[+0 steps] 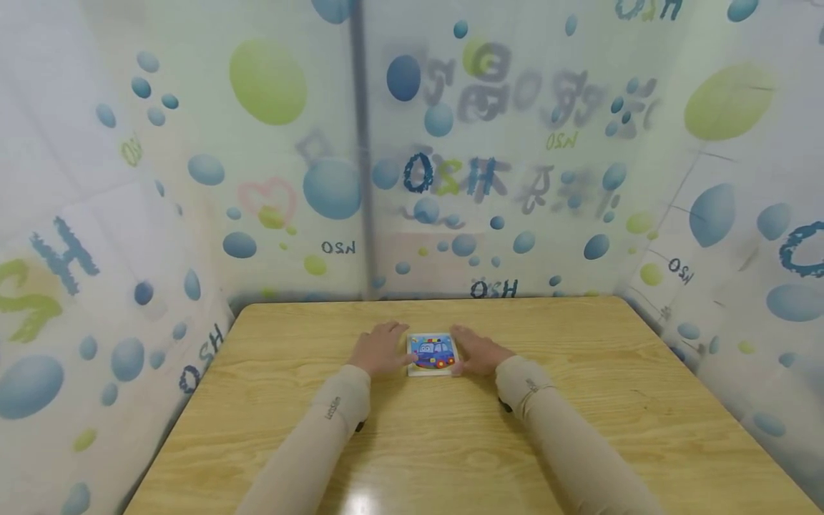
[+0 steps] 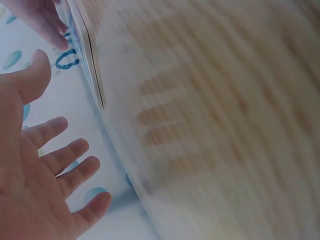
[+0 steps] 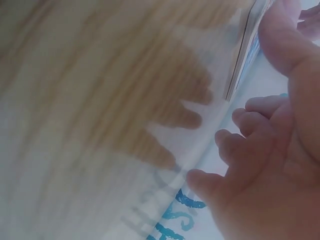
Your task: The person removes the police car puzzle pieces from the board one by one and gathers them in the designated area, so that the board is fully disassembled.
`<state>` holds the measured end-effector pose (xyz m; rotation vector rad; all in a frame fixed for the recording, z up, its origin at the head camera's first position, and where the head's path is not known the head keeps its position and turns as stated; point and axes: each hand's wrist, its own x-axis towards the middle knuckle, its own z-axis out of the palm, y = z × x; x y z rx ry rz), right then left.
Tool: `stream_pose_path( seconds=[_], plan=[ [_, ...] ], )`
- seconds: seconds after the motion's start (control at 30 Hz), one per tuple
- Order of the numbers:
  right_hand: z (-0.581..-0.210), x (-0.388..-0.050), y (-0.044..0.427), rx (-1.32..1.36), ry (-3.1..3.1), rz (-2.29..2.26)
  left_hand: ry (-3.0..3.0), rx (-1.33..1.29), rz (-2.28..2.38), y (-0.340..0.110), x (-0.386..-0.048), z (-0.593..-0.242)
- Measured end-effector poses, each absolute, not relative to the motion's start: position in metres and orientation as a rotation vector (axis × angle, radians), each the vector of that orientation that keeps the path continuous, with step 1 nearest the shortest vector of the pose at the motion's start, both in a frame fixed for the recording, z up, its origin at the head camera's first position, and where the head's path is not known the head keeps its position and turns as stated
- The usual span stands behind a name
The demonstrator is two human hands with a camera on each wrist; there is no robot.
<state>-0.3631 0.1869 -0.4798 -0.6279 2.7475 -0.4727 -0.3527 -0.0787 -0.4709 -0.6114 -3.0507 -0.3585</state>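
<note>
A small square picture board (image 1: 434, 352) with a blue cartoon car on it lies flat on the wooden table. In both wrist views only the thin layered edge of the board (image 2: 89, 55) (image 3: 244, 57) is seen well. On its left side is my left hand (image 1: 381, 349), fingers spread and thumb reaching to the board's left edge. My right hand (image 1: 479, 351) is at the right side, its thumb by the near right corner and its fingers loosely bent. Neither hand grips the board; whether the thumbs touch it I cannot tell.
The wooden table (image 1: 425, 450) reaches back to a pale curtain (image 1: 528, 214) printed with blue and green dots and letters. More of this curtain hangs along the left and right sides of the table.
</note>
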Motion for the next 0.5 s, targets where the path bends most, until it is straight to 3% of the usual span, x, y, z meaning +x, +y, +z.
stream_pose_path(
  seconds=[0.5],
  plan=[
    [-0.4726, -0.3593, 0.1795, -0.623, 2.714, -0.392, -3.103, -0.606, -0.345, -0.0714, -0.3539, -0.4715]
  ],
)
